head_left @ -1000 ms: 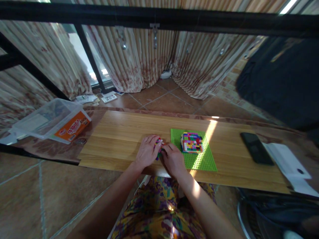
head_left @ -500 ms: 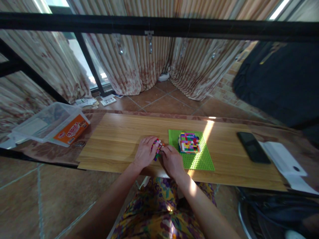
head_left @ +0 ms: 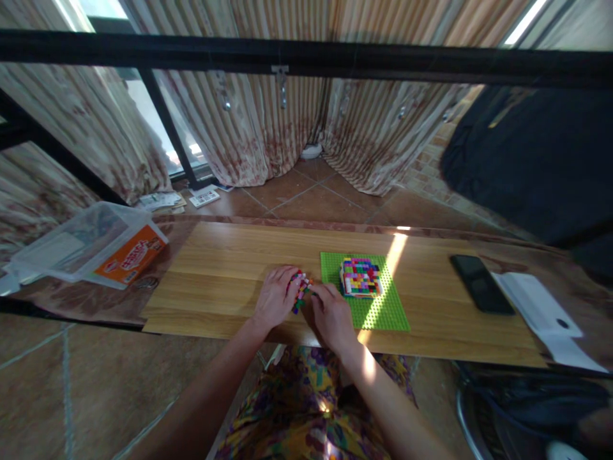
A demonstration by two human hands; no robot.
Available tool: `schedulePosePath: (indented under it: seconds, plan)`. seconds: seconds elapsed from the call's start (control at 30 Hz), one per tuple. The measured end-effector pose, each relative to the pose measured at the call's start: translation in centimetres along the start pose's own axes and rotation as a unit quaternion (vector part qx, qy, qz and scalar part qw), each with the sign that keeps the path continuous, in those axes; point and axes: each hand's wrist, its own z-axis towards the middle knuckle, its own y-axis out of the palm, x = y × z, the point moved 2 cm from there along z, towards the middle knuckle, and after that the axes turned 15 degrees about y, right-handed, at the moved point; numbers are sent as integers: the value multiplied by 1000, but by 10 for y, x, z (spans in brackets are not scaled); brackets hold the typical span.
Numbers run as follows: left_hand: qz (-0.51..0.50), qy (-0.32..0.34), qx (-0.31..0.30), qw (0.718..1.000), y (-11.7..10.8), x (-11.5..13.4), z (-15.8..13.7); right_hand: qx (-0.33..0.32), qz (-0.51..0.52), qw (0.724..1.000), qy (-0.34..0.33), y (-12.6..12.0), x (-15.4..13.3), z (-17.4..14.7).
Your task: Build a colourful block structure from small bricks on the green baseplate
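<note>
Small multicoloured toy bricks (head_left: 299, 295) sit in a cluster on the wooden board, between my two hands. My left hand (head_left: 275, 297) curls round their left side, palm down, its fingers covering part of them. At their right edge, the bent fingers of my right hand (head_left: 331, 314) are closed in a pinch, with a small brick partly visible at the tips. Just right of that hand lies a green studded baseplate (head_left: 397, 310), carrying a low block of multicoloured bricks (head_left: 362, 278). A strip of sunlight crosses the plate.
To the left stands a clear plastic box (head_left: 76, 271) with an orange label. A black phone (head_left: 481, 284) lies on the right of the wooden board (head_left: 211, 255), beside a white folded card (head_left: 536, 303). A dark metal bar (head_left: 306, 57) spans the view beyond the board.
The view has shifted slightly. My right fingertips have eased a little away from my left hand, and more of the bricks between them shows. My left hand stays curled round them.
</note>
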Motion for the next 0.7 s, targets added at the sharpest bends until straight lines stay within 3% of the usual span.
schedulePosePath:
  seconds: [0.2, 0.43, 0.53, 0.7]
  plan:
    - [-7, 5, 7, 1000, -1, 0, 0, 102, 124, 986, 53, -46, 11, -13]
    - [-14, 4, 3, 1000, -3, -1, 3, 199, 221, 931, 212, -89, 67, 0]
    - [-18, 2, 0, 1000, -3, -1, 3, 202, 215, 930, 219, -95, 75, 9]
    - [-18, 5, 5, 1000, -3, -2, 3, 161, 174, 954, 185, -94, 70, 18]
